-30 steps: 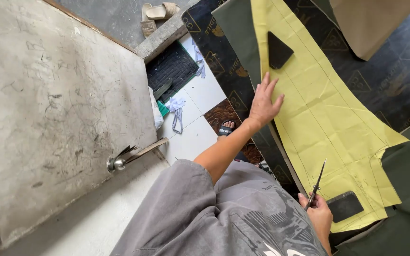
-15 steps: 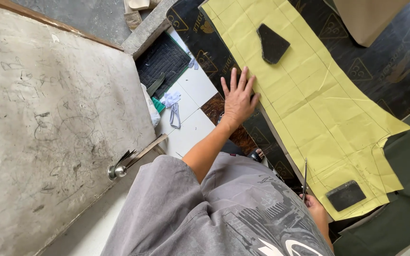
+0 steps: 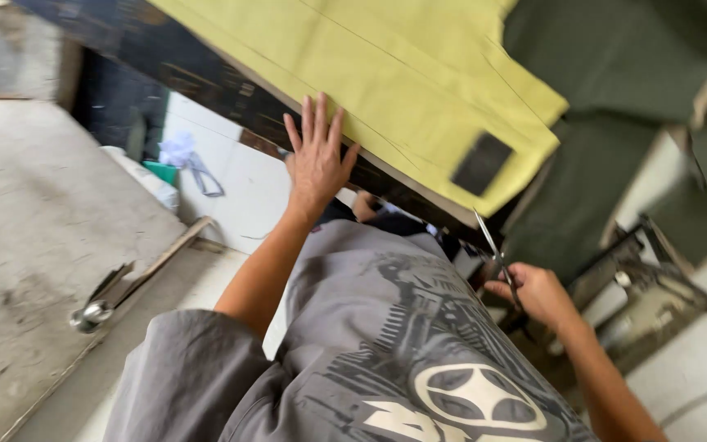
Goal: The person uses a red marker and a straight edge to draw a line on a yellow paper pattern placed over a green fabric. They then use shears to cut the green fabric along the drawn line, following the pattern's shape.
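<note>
While the camera looks down past a grey printed shirt, these lines run from near to far.

Right hand point(image 3: 538, 293): nearest, low at the right; its fingers are curled tight around the handles of the scissors point(image 3: 497, 255), pinching them.

Scissors: the 2 blades lie pressed together, tips pointing up toward the near edge of the yellow fabric point(image 3: 386, 78), near it but not touching as far as the view shows.

Left hand point(image 3: 317, 160): farther and to the left, palm down, 5 fingers spread, holding nothing; the fingertips rest on the yellow fabric at the near edge of the table point(image 3: 206, 82).

Yellow fabric: spread flat on the dark patterned table, far from the body, with stitched lines running across it and its near right corner overhanging the edge.

Dark patch point(image 3: 482, 164): 1 flat black rectangle lying on that near right corner, just beside the scissor tips.

Doing it well, as a judgement: keep the spread palm pressing the cloth flat and taut, well left of the blades, so the corner cannot slide; bring the blades in level with the fabric edge.

Floor: white tiles with a pale crumpled scrap point(image 3: 177, 151) at the far left.
</note>
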